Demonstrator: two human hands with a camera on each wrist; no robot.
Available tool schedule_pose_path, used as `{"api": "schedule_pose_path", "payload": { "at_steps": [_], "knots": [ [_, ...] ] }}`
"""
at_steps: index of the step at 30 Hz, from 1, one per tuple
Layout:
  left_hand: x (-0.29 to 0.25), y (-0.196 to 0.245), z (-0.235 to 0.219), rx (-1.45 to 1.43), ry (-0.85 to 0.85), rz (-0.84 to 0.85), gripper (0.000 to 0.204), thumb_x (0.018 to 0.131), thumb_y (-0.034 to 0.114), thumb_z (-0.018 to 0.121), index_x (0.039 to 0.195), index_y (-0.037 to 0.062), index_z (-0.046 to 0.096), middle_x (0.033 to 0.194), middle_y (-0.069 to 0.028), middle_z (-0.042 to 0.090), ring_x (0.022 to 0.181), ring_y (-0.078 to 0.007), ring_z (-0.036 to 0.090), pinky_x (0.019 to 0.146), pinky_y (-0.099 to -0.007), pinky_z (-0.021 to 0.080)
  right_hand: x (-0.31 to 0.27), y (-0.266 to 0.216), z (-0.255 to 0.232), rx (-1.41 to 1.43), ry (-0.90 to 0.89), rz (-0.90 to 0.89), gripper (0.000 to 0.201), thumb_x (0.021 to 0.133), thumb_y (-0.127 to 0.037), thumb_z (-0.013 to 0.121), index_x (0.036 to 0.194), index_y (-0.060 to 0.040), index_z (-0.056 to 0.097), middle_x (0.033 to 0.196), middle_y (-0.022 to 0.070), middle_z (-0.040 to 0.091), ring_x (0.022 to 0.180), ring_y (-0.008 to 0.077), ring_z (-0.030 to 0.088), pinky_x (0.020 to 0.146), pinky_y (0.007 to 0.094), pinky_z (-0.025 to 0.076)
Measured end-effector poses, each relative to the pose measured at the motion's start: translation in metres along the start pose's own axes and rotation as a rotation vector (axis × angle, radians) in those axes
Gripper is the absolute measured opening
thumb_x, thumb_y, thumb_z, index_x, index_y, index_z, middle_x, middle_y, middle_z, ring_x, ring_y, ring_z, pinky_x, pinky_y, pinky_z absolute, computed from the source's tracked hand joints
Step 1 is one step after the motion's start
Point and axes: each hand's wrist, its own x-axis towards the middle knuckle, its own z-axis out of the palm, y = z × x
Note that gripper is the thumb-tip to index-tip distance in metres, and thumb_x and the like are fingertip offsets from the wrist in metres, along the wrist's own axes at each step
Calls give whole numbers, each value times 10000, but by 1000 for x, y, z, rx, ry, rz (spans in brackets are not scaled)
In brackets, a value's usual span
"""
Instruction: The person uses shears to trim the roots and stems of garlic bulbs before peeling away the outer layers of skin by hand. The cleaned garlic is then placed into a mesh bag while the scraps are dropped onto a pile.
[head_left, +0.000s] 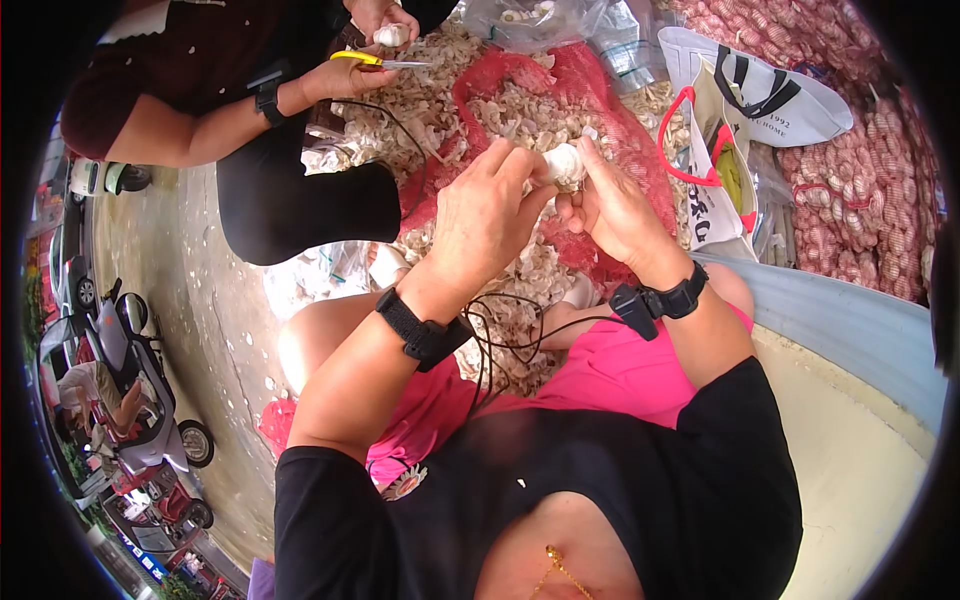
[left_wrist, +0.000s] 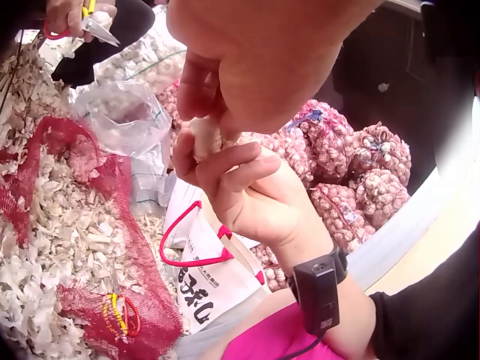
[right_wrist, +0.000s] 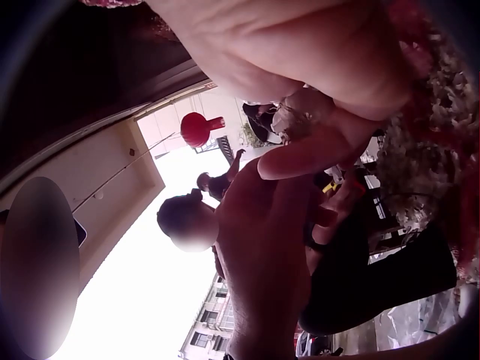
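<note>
A white garlic bulb [head_left: 563, 168] is held up in front of the chest between both hands. My left hand [head_left: 485, 212] has its fingers bent and pinches the bulb's left side. From the other side my right hand [head_left: 622, 208] grips it, thumb along the top and fingers beneath. Seen from the left wrist, the bulb [left_wrist: 204, 139] is partly covered by fingers of both hands. Below the hands spreads a red mesh sack [head_left: 625, 130] among loose garlic skins [head_left: 510, 110]. Scissors [left_wrist: 120, 313] with yellow and red handles lie on the mesh.
Opposite, another person's hands [head_left: 345, 75] hold scissors [head_left: 375, 61] and a garlic bulb [head_left: 391, 35]. White tote bags [head_left: 715, 160] with red and black handles stand at right, before stacked mesh sacks of garlic [head_left: 855, 190]. Black cables [head_left: 500, 340] run from the wrists over the lap.
</note>
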Motion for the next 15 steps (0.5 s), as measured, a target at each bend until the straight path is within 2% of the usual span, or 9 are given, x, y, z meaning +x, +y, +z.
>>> {"api": "schedule_pose_path", "payload": {
  "at_steps": [4, 6, 8, 13, 15],
  "knots": [
    [3, 3, -2, -82, 51, 12, 164, 822, 124, 700, 951, 88, 606, 909, -72, 587, 809, -307, 637, 631, -412, 524, -4, 3, 9, -20, -23, -15, 405, 1025, -440, 475, 1152, -66, 562, 940, 58, 638, 698, 145, 648, 580, 271, 573],
    [2, 0, 0, -13, 27, 44, 202, 816, 95, 732, 997, 86, 642, 938, -55, 625, 766, -241, 663, 645, -341, 539, -5, 5, 12, -31, -3, -38, 393, 1022, -424, 491, 1157, -60, 555, 949, 60, 641, 710, 151, 658, 613, 285, 593],
    [2, -1, 3, 11, 38, 64, 191, 818, 88, 727, 990, 85, 643, 931, -54, 626, 765, -240, 662, 643, -342, 538, -3, 7, 13, 10, 6, -46, 368, 1019, -394, 512, 1148, -52, 553, 970, 67, 643, 724, 163, 674, 656, 306, 612],
    [0, -4, 5, 75, 49, 110, 171, 810, 67, 726, 961, 72, 647, 877, -63, 629, 751, -240, 662, 628, -337, 533, -2, 8, 13, -24, 44, -76, 362, 1013, -385, 530, 1137, -45, 549, 992, 81, 642, 762, 173, 681, 651, 304, 611],
    [1, -3, 6, -44, 26, -17, 160, 810, 61, 730, 947, 54, 649, 844, -76, 637, 719, -237, 663, 616, -328, 531, -2, 6, 15, -40, 26, -90, 364, 1009, -380, 539, 1138, -40, 541, 1002, 85, 639, 774, 175, 683, 651, 305, 611]
  ]
}}
